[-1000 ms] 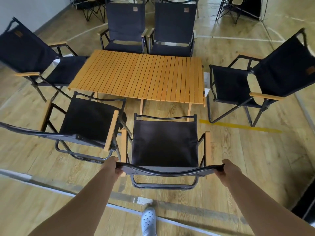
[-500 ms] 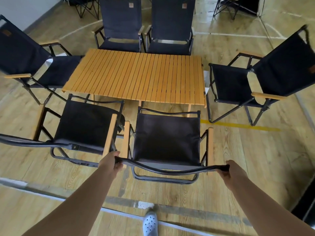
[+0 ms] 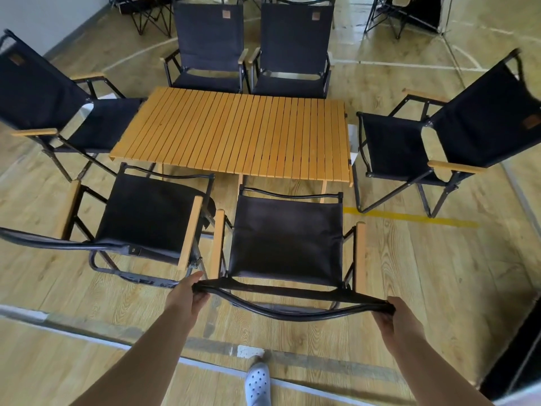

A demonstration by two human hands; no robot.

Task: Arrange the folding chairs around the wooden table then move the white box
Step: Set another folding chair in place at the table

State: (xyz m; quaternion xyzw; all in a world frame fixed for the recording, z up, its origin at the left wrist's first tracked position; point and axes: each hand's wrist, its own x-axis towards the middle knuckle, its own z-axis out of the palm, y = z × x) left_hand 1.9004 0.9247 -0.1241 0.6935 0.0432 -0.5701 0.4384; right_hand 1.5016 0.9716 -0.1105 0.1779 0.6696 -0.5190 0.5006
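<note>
Both hands grip the top bar of a black chair (image 3: 285, 238). The left hand (image 3: 187, 297) is closed around the bar's left end, and the right hand (image 3: 396, 316) around its right end. The chair stands at the near side of the table (image 3: 234, 133), beside another chair (image 3: 149, 212). A white shoe (image 3: 257, 383) is on the floor.

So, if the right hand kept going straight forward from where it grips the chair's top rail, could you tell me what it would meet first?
Probably the right wooden armrest of the held chair, directly ahead of the right hand; depth is uncertain.
</note>
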